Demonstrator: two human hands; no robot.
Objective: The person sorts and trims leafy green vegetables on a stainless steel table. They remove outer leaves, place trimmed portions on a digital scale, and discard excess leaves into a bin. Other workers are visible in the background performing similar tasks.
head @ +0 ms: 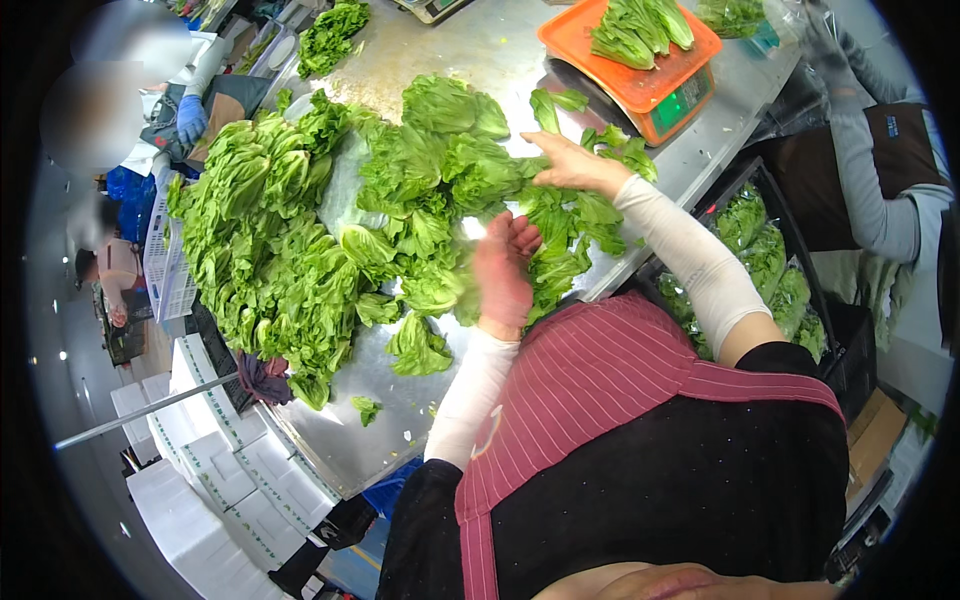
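My left hand [506, 274], blurred, is raised over loose lettuce leaves near the table edge; its fingers are loosely curled and nothing shows in them. My right hand [577, 165] reaches over the leaves with its fingers apart and holds nothing visible. Green leaf lettuce [480, 169] lies spread around both hands on the metal table [360, 450]. A large heap of lettuce [262, 247] is piled to the left. Beyond my right hand, an orange tray [562, 34] on a digital scale [675, 112] bears several lettuce heads [637, 34].
A black crate [817, 300] with bagged lettuce [765, 255] stands at the right, by a co-worker in a brown apron [900, 142]. Another person's blue-gloved hand [192, 118] is at the upper left. White boxes [225, 465] are stacked at the lower left, near a white plastic basket [166, 262].
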